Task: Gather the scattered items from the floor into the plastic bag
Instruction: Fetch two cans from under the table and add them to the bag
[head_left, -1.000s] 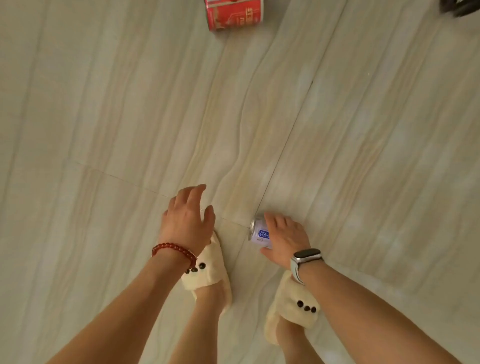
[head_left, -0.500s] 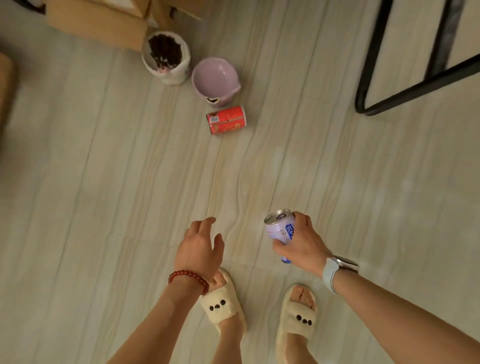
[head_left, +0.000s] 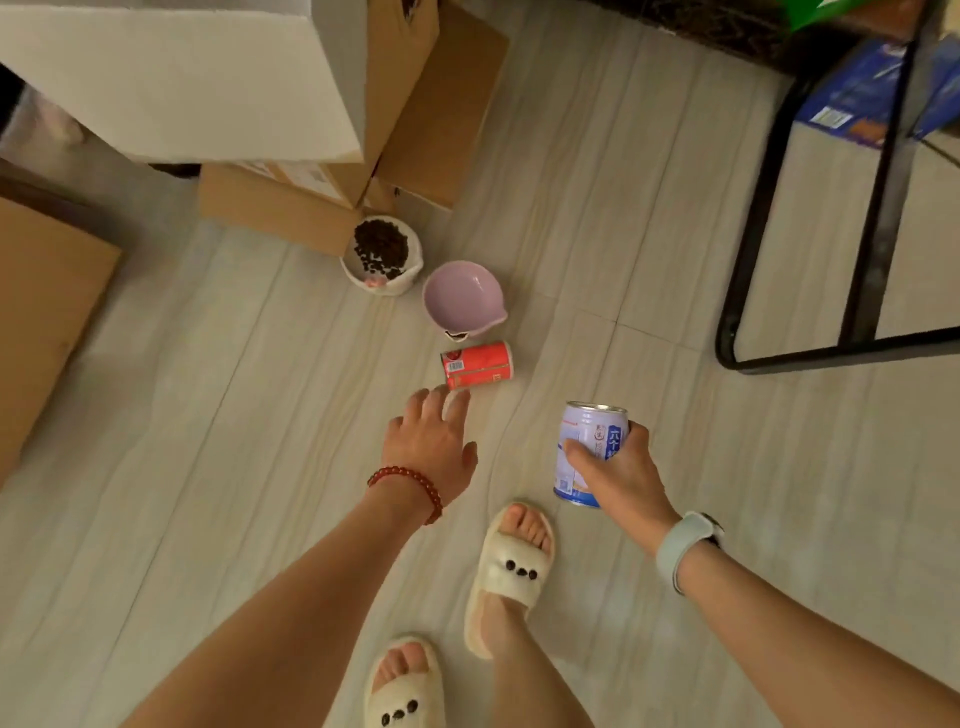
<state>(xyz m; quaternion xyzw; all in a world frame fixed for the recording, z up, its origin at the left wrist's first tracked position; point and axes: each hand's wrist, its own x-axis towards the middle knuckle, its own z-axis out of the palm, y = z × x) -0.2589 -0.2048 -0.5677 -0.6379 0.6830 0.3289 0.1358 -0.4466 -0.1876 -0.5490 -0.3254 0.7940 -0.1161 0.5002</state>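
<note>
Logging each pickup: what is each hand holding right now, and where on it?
The right hand holds the white-and-blue can upright, round its side. The left hand holds nothing.

Red can (head_left: 477, 365), lilac bowl (head_left: 462, 297), cream slippers (head_left: 511, 566)

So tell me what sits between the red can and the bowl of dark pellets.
In the head view, the empty pink bowl stands between the red can, which lies on its side, and the white bowl of dark pellets. Otherwise only bare floor.
</note>
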